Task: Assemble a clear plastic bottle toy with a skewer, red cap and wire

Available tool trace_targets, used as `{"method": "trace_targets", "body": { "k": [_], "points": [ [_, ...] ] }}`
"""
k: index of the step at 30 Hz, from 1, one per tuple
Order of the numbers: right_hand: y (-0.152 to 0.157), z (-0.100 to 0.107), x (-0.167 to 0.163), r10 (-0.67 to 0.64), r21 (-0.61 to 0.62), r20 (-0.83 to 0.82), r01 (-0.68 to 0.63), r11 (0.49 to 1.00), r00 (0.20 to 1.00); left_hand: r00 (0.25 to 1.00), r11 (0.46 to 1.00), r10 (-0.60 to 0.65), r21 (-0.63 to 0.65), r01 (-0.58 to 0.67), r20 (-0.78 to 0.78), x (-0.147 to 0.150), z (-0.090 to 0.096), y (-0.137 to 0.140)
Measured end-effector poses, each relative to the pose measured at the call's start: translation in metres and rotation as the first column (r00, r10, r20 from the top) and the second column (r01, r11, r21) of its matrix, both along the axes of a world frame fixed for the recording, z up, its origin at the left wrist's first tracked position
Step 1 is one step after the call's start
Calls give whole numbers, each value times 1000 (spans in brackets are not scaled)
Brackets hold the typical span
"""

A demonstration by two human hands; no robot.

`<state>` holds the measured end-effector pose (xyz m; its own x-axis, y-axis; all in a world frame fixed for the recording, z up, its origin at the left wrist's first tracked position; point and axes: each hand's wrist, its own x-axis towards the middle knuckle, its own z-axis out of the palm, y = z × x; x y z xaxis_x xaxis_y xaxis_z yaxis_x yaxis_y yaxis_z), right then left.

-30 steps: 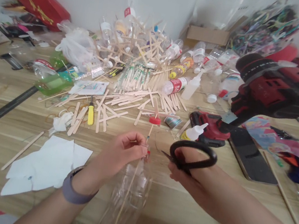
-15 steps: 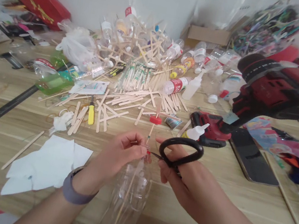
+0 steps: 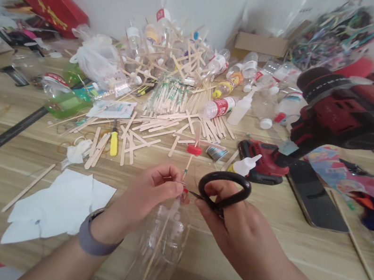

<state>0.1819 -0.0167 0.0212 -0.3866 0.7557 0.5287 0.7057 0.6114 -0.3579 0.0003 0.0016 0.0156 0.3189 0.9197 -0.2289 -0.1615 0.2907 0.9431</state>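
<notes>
A clear plastic bottle (image 3: 157, 254) with a long thin wooden stick (image 3: 152, 261) inside lies towards me, its red cap (image 3: 184, 190) at the far end. The stick comes out through the cap and carries a second red cap (image 3: 194, 150) near its tip. My left hand (image 3: 156, 185) is closed in a pinch beside the bottle's cap, on a thin wire-like strand. My right hand (image 3: 232, 210) grips black-handled scissors (image 3: 245, 188), fingers through the loop. Their blade points left and its tip is at the cap; whether it touches the strand is unclear.
Wooden craft sticks (image 3: 160, 126) and plastic bottles (image 3: 219, 107) pile up behind my hands. A red-and-black drill (image 3: 350, 110) and a phone (image 3: 317, 195) are at right. White sheets (image 3: 57, 204) and a yellow screwdriver (image 3: 113, 143) lie at left. A small wire spool (image 3: 216, 152) is ahead.
My right hand has shifted slightly left with the scissors, and its fingers have curled in around the handle. The left hand and the bottle stay nearly in place.
</notes>
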Motion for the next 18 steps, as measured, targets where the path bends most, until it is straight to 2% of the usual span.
{"method": "trace_targets", "body": {
  "k": [4, 11, 14, 18],
  "points": [
    [-2, -1, 1, 42, -26, -28, -42, 999, 999, 1000, 1000, -2, 0, 2, -4, 1, 1, -1],
    [-2, 7, 4, 97, -189, -121, -119, 975, 988, 1000, 1000, -12, -9, 12, 21, 1, 0, 0],
    [0, 8, 4, 89, -212, -153, -121, 970, 984, 999, 1000, -20, -13, 20, 28, 1, 0, 0],
    [1, 5, 6, 147, -237, -174, -186, 954, 974, 999, 1000, -27, 1, 27, 26, 2, 2, -1]
  ]
}}
